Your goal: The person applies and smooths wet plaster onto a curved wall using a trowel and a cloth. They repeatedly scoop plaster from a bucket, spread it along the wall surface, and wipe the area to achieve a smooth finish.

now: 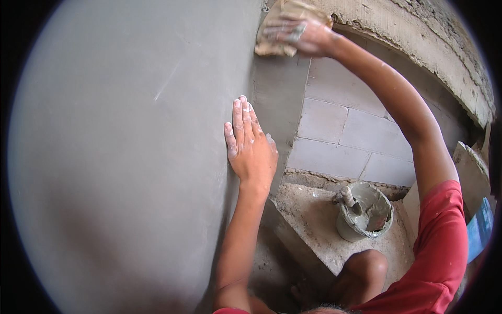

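Observation:
My left hand lies flat against the edge of the smooth grey plastered wall, fingers stretched upward and specked with pale plaster. Higher up, my right hand, smeared by motion, presses a crumpled tan sheet onto the narrow plastered strip beside the wall's corner. Whether that sheet is paper or cloth I cannot tell. Grey plaster marks the back of this hand's fingers. Low on the right stands a bucket with wet grey mortar inside, and a trowel rests in it with its handle over the rim.
Bare pale blocks fill the recess right of the plastered strip. A rough concrete edge curves over the top right. The bucket sits on a dusty ledge, near my bent knee. A blue object and boards stand at far right.

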The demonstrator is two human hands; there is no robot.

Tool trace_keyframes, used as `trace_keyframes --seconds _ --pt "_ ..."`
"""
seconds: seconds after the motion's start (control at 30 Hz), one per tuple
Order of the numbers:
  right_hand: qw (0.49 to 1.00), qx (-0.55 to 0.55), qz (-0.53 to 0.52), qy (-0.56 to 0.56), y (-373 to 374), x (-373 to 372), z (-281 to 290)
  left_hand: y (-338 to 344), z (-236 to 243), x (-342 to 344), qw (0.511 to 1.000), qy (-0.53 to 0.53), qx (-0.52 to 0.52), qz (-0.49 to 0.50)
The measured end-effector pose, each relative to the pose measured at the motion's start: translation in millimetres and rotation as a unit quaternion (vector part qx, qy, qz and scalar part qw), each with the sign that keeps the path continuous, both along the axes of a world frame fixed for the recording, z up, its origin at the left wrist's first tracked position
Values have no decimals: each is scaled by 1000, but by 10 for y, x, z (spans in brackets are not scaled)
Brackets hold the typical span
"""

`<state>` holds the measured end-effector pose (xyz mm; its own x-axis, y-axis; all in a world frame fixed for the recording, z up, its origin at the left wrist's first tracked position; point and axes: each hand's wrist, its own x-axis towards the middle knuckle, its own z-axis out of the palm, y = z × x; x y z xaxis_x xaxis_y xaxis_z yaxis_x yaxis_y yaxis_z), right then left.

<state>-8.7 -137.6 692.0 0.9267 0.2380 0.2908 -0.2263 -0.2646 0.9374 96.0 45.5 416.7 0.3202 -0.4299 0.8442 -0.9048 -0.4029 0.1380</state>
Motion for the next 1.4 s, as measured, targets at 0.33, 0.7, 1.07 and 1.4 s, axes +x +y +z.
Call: trace_keyframes --seconds 0.33,0.7,1.07,1.4 --pt "991 46 62 111 -164 44 -228 -19 -9 21 1000 -11 -26 7" --pt "983 63 68 160 -88 62 -436 12 13 17 1000 -2 3 5" --pt "985 25 127 110 -480 -181 -436 -26 3 20 996 -22 46 78" --pt "976 114 62 177 -430 -252 -735 -52 -76 33 994 -31 49 88"
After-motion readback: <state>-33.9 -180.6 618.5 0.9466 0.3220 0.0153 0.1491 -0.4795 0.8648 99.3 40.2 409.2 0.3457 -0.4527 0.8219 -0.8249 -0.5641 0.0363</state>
